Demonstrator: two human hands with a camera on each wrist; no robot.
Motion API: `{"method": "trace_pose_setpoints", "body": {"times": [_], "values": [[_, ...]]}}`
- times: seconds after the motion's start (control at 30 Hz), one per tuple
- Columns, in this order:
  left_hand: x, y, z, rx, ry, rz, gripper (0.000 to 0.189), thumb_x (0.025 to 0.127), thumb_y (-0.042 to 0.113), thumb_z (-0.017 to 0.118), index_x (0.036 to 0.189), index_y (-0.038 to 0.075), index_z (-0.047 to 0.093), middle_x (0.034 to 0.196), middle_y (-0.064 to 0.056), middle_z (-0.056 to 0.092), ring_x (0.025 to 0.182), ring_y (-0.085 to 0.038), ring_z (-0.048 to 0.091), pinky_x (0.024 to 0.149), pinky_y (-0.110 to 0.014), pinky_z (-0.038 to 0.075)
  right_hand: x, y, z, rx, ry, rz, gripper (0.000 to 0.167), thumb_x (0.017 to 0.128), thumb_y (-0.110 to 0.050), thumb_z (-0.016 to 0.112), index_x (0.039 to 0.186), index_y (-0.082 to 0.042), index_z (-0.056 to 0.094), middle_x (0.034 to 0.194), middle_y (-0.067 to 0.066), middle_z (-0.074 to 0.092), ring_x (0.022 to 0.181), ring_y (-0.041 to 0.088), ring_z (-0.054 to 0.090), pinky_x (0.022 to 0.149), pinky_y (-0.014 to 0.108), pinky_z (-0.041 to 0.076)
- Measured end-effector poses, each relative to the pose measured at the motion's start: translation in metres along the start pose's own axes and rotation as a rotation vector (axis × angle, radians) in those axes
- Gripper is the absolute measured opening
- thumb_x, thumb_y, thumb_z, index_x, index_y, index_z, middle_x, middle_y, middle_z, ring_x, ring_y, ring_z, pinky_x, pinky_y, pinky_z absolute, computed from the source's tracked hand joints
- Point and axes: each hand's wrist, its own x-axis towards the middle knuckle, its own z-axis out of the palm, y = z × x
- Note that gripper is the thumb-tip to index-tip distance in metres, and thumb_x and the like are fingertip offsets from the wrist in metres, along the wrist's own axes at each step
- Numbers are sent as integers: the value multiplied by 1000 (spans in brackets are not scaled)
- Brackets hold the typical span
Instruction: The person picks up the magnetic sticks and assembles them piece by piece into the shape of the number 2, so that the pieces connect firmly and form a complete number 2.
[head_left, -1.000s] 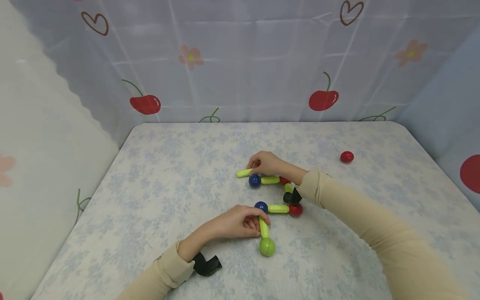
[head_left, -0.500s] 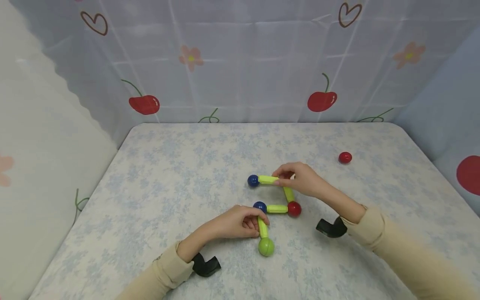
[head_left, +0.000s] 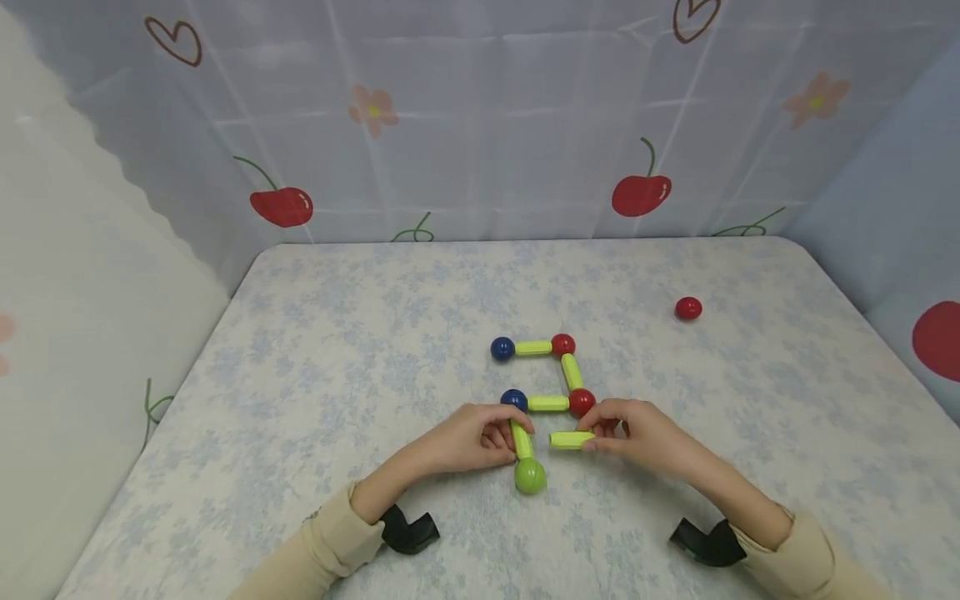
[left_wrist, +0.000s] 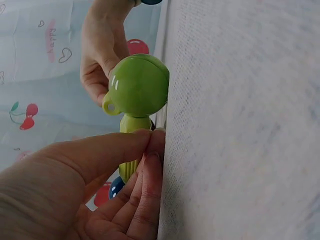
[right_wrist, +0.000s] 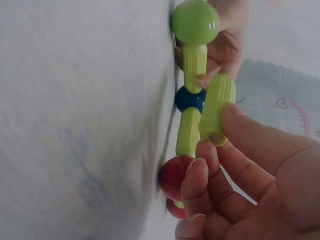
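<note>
A zigzag chain of yellow-green rods and balls lies on the table. Its near end is a green ball [head_left: 530, 476], joined by a rod [head_left: 522, 442] to a blue ball [head_left: 514, 400]. From there another rod [head_left: 548, 403] leads to a red ball [head_left: 581, 403], and the chain continues to a far red ball [head_left: 563, 344] and a far blue ball [head_left: 502, 348]. My left hand [head_left: 472, 437] pinches the rod beside the green ball. Between thumb and fingers, my right hand [head_left: 645, 437] holds a loose yellow-green rod [right_wrist: 218, 102], apart from the chain.
A separate red ball [head_left: 688, 308] sits at the back right of the patterned table [head_left: 337, 333]. Black straps [head_left: 408, 532] hang at both wrists. A printed curtain [head_left: 465, 125] stands behind the table, with sheets on both sides.
My right hand has come from the far rods toward me, carrying the loose rod to the near side of the chain. The left hand keeps its place on its rod.
</note>
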Motion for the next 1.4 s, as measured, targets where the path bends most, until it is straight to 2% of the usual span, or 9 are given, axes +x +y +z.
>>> {"method": "trace_pose_setpoints", "body": {"times": [0.23, 0.53, 0.67, 0.87, 0.93, 1.07, 1.2, 1.3, 1.4], "values": [[0, -1, -2, 48, 56, 4, 33, 83, -4, 68, 113, 10, 62, 82, 1, 58, 70, -6, 58, 66, -24, 50, -4, 5, 11, 62, -70, -1, 14, 83, -19, 73, 93, -10, 69, 74, -7, 53, 66, 9, 47, 58, 24, 41], [0, 0, -2, 29, 74, 11, 34, 85, -6, 65, 116, 8, 61, 82, -2, 59, 70, -8, 59, 66, -24, 51, -3, 5, 17, 39, -67, -22, 14, 83, -19, 73, 93, -10, 69, 73, -9, 53, 65, 8, 46, 57, 24, 41], [-2, 0, -6, -2, 18, 13, 36, 89, -3, 61, 123, 7, 59, 81, -1, 61, 68, -10, 62, 64, -25, 51, -3, 6, 19, 34, -66, -22, 13, 83, -19, 72, 93, -11, 69, 72, -9, 53, 64, 7, 46, 56, 24, 41], [-4, 4, -7, -42, -159, 21, 37, 89, 11, 65, 126, 8, 59, 82, 2, 63, 64, -11, 61, 61, -25, 50, -4, 3, 19, 40, -57, -11, 13, 83, -19, 72, 93, -11, 69, 72, -9, 53, 64, 8, 46, 56, 24, 41], [-4, 5, -5, -22, -178, 24, 36, 88, 13, 67, 124, 9, 61, 79, 4, 61, 62, -9, 60, 58, -23, 49, -4, 2, 19, 47, -60, -11, 14, 83, -19, 72, 94, -10, 69, 73, -8, 52, 65, 8, 46, 56, 24, 41], [-4, 7, -2, -13, -165, 14, 33, 87, 11, 68, 119, 10, 63, 74, 4, 60, 59, -9, 60, 56, -22, 48, -2, 3, 11, 31, -56, -4, 14, 84, -17, 71, 96, -10, 70, 76, -9, 55, 68, 8, 49, 59, 25, 43], [-5, 9, -2, -20, -164, -1, 32, 88, 10, 68, 119, 11, 63, 75, 2, 60, 60, -12, 61, 58, -23, 48, 3, 9, -20, -46, 61, 21, 17, 86, -13, 69, 101, -6, 70, 79, -6, 58, 70, 11, 51, 59, 26, 45], [-5, 8, -3, -19, -169, -6, 32, 88, 10, 67, 120, 12, 63, 76, 3, 60, 61, -11, 61, 59, -23, 48, 7, 28, -53, -76, 234, 84, 23, 90, -16, 65, 109, -2, 67, 81, 3, 60, 69, 16, 51, 56, 26, 44], [-5, 7, -3, -15, -177, -5, 33, 88, 11, 67, 120, 12, 62, 78, 3, 60, 62, -9, 61, 60, -23, 48, 8, 57, -83, -4, 437, 191, 39, 93, -26, 60, 122, 0, 58, 89, 7, 60, 71, 21, 54, 61, 25, 45]]}}
